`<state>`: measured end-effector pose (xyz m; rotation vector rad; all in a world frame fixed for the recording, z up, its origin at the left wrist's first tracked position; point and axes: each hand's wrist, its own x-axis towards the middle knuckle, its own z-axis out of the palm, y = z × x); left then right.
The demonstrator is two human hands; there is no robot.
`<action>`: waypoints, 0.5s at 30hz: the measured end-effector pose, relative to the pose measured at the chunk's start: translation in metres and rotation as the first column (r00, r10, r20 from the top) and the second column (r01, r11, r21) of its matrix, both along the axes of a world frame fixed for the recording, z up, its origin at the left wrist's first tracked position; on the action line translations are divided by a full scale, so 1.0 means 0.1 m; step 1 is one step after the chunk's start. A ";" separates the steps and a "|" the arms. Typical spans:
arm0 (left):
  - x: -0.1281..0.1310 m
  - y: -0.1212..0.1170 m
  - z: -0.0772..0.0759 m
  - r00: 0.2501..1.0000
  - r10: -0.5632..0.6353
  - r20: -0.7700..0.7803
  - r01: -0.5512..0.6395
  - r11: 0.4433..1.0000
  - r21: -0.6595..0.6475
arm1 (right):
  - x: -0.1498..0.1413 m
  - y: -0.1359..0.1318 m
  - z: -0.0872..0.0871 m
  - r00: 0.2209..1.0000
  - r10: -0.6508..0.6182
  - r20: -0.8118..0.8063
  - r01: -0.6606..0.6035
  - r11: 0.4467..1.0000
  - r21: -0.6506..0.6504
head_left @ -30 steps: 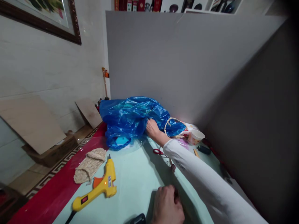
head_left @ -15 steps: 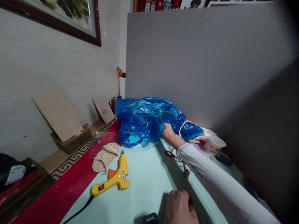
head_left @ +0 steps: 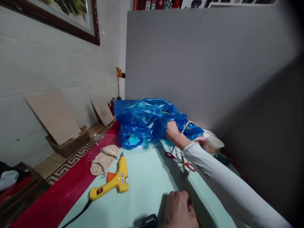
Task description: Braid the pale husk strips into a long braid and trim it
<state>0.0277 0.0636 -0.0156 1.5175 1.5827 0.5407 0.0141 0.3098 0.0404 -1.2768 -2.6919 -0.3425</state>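
A crumpled blue plastic bag (head_left: pixel 147 117) lies at the far end of the table. Stretched out in a white sleeve, my right hand (head_left: pixel 173 130) is closed on the bag's near side, its fingertips hidden by the plastic. My left hand (head_left: pixel 180 209) rests curled near the table's front edge; what its fingers hold, if anything, is hidden. Just left of it lies a small black object (head_left: pixel 149 220). Below my right forearm are red-handled scissors (head_left: pixel 170 155), with a brown twig-like piece (head_left: pixel 184 164) across them.
On the left lie a yellow glue gun (head_left: pixel 118 180) with a black cord and a coil of beige rope (head_left: pixel 104 161). A paper cup (head_left: pixel 213 145) and a dark object (head_left: pixel 222 159) are at the right. Behind the bag stands a grey panel (head_left: pixel 190 63).
The view has swung left, then slightly back. My right hand has shifted a little with the bag's edge, and more of the scissors and twig-like piece shows. My left hand stays put.
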 end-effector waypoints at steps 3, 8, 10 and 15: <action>0.00 0.02 -0.01 1.000 -0.010 -0.016 0.011 1.000 0.026 | 0.02 -0.06 0.09 0.994 -0.006 -0.111 0.000 0.998 -0.055; 0.00 0.00 0.01 1.000 -0.010 -0.015 0.010 0.999 0.049 | 0.09 -0.27 0.29 0.930 0.154 -0.334 -0.212 0.966 -0.146; 0.00 -0.01 0.00 1.000 0.007 -0.028 -0.005 0.998 0.057 | 0.10 -0.36 0.37 0.878 0.231 -0.419 -0.331 0.926 -0.182; 0.02 0.00 -0.08 0.999 0.031 -0.019 -0.029 0.994 0.110 | 0.14 -0.61 0.61 0.762 0.244 -0.601 -0.516 0.789 -0.334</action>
